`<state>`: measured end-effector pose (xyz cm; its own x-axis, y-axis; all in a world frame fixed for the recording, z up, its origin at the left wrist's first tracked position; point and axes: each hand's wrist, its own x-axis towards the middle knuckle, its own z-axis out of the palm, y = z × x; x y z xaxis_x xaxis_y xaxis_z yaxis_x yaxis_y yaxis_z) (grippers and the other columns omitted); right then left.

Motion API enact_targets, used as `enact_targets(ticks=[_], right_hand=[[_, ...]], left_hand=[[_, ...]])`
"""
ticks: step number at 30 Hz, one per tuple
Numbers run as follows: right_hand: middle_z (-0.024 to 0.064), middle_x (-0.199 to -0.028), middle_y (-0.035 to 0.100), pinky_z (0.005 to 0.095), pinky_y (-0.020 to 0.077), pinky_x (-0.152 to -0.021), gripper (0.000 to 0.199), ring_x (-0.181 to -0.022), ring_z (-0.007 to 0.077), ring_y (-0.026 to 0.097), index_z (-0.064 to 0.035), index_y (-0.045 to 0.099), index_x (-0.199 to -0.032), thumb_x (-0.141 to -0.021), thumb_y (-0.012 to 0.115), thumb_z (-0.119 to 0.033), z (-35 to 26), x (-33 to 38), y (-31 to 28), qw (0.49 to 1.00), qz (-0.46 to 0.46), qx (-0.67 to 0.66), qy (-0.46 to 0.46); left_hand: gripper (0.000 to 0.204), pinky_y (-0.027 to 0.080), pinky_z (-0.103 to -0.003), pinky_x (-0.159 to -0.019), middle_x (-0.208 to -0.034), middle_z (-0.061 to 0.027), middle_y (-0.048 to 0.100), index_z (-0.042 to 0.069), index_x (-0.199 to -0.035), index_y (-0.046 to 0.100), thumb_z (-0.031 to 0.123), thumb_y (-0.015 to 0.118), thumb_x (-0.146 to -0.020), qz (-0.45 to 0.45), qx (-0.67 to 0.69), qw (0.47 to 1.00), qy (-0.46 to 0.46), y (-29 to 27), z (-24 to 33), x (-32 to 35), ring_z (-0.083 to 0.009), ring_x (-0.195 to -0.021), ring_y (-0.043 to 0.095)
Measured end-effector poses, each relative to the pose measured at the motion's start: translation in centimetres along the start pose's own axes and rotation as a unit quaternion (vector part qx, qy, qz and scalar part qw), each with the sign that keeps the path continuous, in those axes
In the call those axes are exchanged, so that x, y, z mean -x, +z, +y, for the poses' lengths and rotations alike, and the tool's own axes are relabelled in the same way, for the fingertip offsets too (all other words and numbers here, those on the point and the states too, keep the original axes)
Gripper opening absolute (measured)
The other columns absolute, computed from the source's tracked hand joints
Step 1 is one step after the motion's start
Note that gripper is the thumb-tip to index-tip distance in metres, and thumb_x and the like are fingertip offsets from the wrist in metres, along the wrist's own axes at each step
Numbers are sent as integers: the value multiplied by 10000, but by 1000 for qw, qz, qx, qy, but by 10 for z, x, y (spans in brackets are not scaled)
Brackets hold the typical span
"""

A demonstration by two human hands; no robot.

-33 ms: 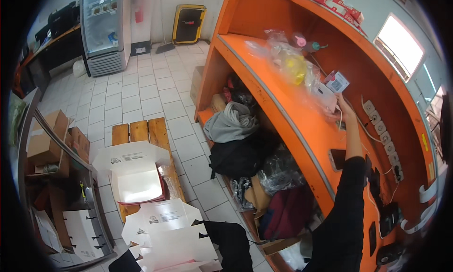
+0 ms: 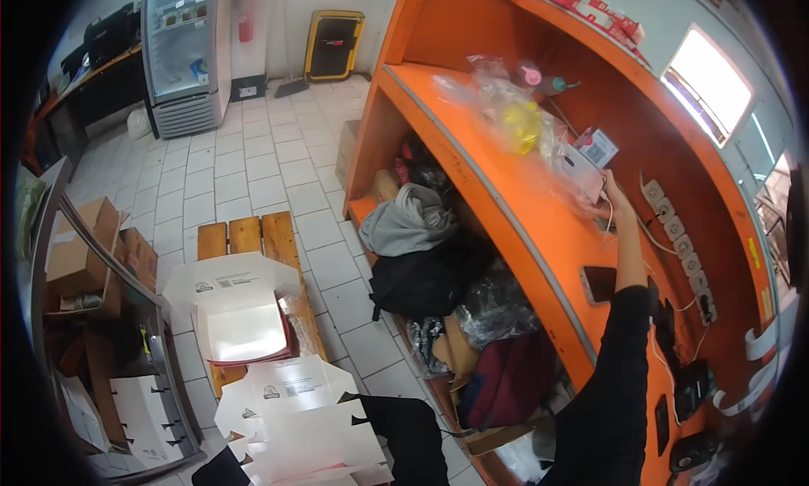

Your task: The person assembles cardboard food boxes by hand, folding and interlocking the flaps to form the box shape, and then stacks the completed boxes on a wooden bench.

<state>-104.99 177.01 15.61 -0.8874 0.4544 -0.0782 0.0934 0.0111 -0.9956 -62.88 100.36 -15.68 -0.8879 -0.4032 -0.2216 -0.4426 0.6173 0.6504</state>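
My right arm, in a black sleeve, reaches up across the orange counter (image 2: pixel 506 208). My right hand (image 2: pixel 613 201) rests at the edge of a clear plastic bag (image 2: pixel 518 120) with something yellow inside. A thin white cable (image 2: pixel 608 222) hangs just below the fingers. Whether the fingers grip the bag or the cable is unclear. A small white box (image 2: pixel 597 146) stands just beyond the hand. A dark phone (image 2: pixel 598 282) lies flat on the counter beside my forearm. My left hand is out of sight.
A white power strip (image 2: pixel 676 233) runs along the counter's back wall. Under the counter lie a grey garment (image 2: pixel 409 221), a black backpack (image 2: pixel 421 280) and a maroon bag (image 2: pixel 506 381). Open white cartons (image 2: pixel 240 317) sit on a wooden bench (image 2: pixel 253 237). A glass-door fridge (image 2: pixel 181 48) stands far left.
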Motion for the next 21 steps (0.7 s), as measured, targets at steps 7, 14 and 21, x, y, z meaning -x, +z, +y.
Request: enact_targets(ticks=[7, 14, 21], right_hand=[[228, -1045, 472, 391, 528, -785, 626, -931, 317, 547, 94, 346, -1171, -864, 401, -449, -33, 93, -18, 985, -48, -148, -68], [256, -1010, 502, 377, 518, -802, 647, -912, 324, 557, 98, 363, -1176, -872, 341, -473, -39, 129, -27, 970, -89, -196, -113], [247, -1002, 528, 360, 548, -687, 632, -826, 281, 588, 67, 381, -1190, -855, 345, -467, -64, 160, -34, 958, -122, -223, -131]], left_hand=[[231, 385, -400, -795, -971, -229, 484, -47, -1034, 455, 94, 456, -851, 29, -8, 998, 55, -10, 15, 11, -369, -904, 482], [245, 372, -403, -811, -970, -233, 486, -49, -1041, 452, 86, 479, -838, 34, -10, 996, 85, -18, -13, 30, -374, -912, 474], [245, 364, -403, -822, -982, -235, 479, -49, -1038, 455, 98, 482, -844, 42, 3, 991, 124, -14, -28, 30, -379, -922, 465]])
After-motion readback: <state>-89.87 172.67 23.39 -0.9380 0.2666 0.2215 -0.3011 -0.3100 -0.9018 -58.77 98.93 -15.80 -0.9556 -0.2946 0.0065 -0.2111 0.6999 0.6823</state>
